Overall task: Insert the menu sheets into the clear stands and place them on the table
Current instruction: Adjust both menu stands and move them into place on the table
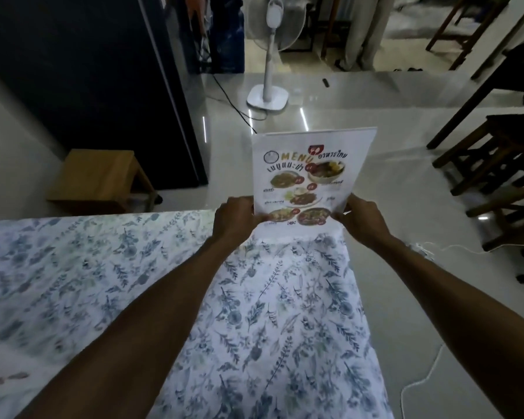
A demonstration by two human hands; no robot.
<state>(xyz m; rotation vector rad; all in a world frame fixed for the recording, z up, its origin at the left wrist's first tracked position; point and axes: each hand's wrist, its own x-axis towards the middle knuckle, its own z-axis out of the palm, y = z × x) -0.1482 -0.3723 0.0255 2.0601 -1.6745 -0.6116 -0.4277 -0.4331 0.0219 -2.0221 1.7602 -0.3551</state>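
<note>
A menu sheet in a clear stand stands upright at the far right corner of the table, which is covered by a blue floral cloth. The sheet shows the word MENU and several food photos. My left hand grips the stand's lower left edge. On the lower right edge sits my right hand, gripping it too. The stand's base is hidden behind my hands and the cloth edge; I cannot tell whether it rests on the table.
A white pedestal fan stands on the glossy floor beyond the table, its black cord trailing toward the table. A low wooden stool is at far left beside a dark cabinet. Dark wooden stools crowd the right. A white cable lies on the floor.
</note>
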